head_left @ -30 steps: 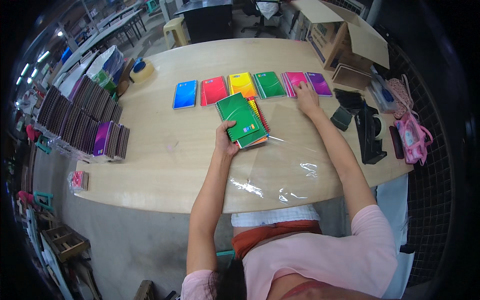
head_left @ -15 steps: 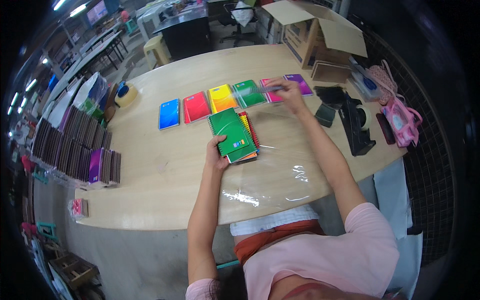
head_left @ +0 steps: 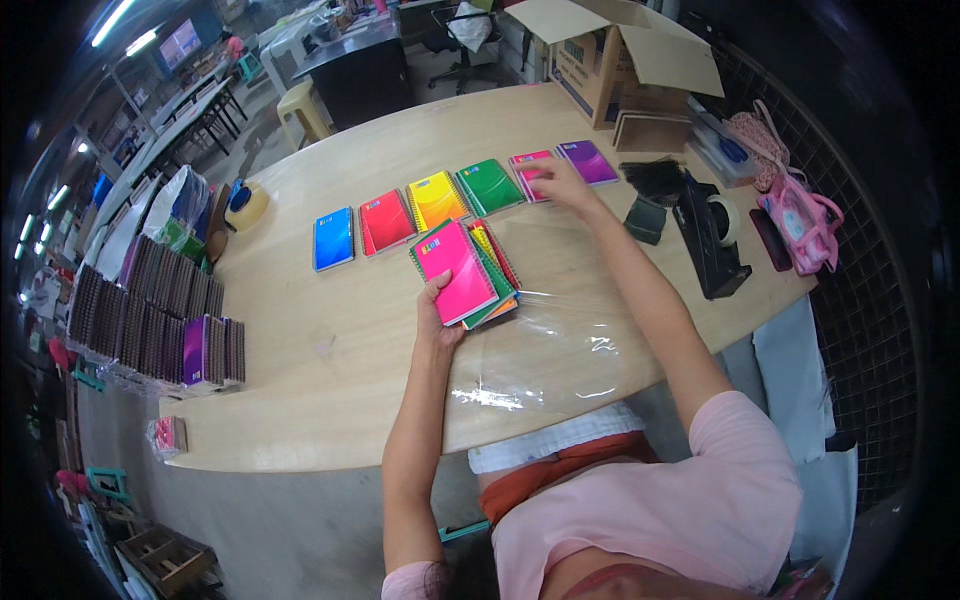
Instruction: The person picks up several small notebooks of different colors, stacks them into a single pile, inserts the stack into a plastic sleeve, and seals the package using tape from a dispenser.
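Pink rectangular notebook with a glossy cover [head_left: 521, 160], fifth from the left in the row across the pale wood-toned desk [head_left: 290, 350] — and right there was the right hand [head_left: 562, 187], over it! The cover lay to the left of the knuckles, partly hidden under those fingers, its long axis running away from the person, far end leaning left. Those fingers were loosely parted, nothing visible between them; whether the tips touched the cover, I couldn't tell. On either side sat a glossy green notebook [head_left: 489, 188] and a glossy purple notebook [head_left: 588, 163].

Nearer the body, the left hand [head_left: 437, 312] gripped a fanned stack, thumb pressed on a second pink glossy notebook [head_left: 460, 268] — long axis leaning left too — well farther from the row's pink one than the right.
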The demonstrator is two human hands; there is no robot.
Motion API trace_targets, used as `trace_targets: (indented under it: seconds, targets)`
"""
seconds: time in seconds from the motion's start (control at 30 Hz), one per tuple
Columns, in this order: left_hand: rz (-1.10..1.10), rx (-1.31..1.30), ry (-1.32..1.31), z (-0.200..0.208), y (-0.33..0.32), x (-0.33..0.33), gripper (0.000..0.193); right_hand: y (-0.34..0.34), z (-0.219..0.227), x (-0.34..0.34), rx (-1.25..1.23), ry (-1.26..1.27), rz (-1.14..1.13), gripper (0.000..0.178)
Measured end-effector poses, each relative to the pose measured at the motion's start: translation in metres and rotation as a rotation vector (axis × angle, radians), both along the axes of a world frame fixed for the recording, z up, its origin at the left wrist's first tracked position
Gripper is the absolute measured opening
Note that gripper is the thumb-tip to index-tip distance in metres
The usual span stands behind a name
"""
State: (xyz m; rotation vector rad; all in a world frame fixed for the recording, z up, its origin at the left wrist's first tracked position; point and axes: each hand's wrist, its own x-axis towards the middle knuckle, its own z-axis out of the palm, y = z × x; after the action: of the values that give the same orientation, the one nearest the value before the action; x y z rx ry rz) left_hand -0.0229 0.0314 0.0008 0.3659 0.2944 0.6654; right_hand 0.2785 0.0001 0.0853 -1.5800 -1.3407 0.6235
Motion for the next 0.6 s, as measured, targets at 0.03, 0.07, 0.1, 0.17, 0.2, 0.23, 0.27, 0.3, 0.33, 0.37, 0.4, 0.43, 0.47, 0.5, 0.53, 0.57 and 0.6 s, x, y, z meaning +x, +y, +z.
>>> trace_targets:
  seconds: [0.03, 0.07, 0.1, 0.17, 0.2, 0.23, 0.27, 0.3, 0.33, 0.37, 0.4, 0.43, 0.47, 0.5, 0.53, 0.57, 0.6]
  targets:
    - [0.02, 0.008, -0.018, 0.001, 0.0, 0.006, 0.042, -0.005, -0.013, 0.03, 0.065, -0.09, -0.119, 0.038]
    - [0.011, 0.004, -0.024, 0.004, -0.002, 0.012, 0.042, -0.011, -0.028, 0.056, 0.129, -0.179, -0.237, 0.035]
    - [0.025, 0.004, -0.081, 0.008, -0.003, 0.011, 0.047, -0.014, -0.036, 0.071, 0.124, -0.179, -0.233, 0.035]
    - [0.038, 0.033, -0.198, 0.02, -0.007, 0.004, 0.061, -0.015, -0.042, 0.082, -0.098, -0.231, -0.405, 0.027]
    - [0.04, 0.031, -0.199, 0.021, -0.006, 0.004, 0.061, -0.014, -0.046, 0.086, -0.1, -0.233, -0.403, 0.027]
    - [0.057, 0.029, -0.202, 0.021, -0.003, 0.0, 0.062, -0.011, -0.048, 0.082, -0.137, -0.268, -0.479, 0.026]
    - [0.071, 0.027, -0.207, 0.022, -0.002, -0.002, 0.063, -0.01, -0.05, 0.079, -0.176, -0.305, -0.559, 0.025]
    - [0.144, 0.01, -0.134, 0.021, -0.002, -0.002, 0.056, -0.009, -0.051, 0.078, -0.18, -0.302, -0.556, 0.025]
    - [0.153, 0.011, -0.129, 0.018, 0.001, -0.004, 0.056, -0.005, -0.049, 0.071, -0.2, -0.34, -0.562, 0.023]
    - [0.208, 0.012, -0.063, 0.015, 0.005, -0.004, 0.051, -0.001, -0.046, 0.066, -0.221, -0.378, -0.568, 0.023]
    - [0.262, 0.014, 0.003, 0.012, 0.009, -0.004, 0.046, 0.0, -0.045, 0.06, -0.222, -0.374, -0.56, 0.023]
    - [0.271, 0.015, 0.009, 0.008, 0.014, -0.006, 0.046, 0.003, -0.044, 0.053, -0.241, -0.427, -0.577, 0.027]
    - [0.254, 0.023, 0.087, 0.004, 0.019, -0.007, 0.042, 0.005, -0.043, 0.046, -0.26, -0.48, -0.592, 0.032]
    - [0.238, 0.031, 0.165, 0.001, 0.024, -0.011, 0.038, 0.008, -0.041, 0.04, -0.259, -0.475, -0.58, 0.032]
    - [0.242, 0.031, 0.171, 0.001, 0.025, -0.011, 0.038, 0.008, -0.04, 0.037, -0.322, -0.548, -0.604, 0.037]
    - [0.223, 0.007, 0.18, 0.0, 0.025, -0.01, 0.036, 0.01, -0.039, 0.033, -0.384, -0.62, -0.624, 0.042]
    - [0.206, -0.017, 0.19, -0.001, 0.025, -0.011, 0.034, 0.013, -0.038, 0.028, -0.383, -0.614, -0.615, 0.042]
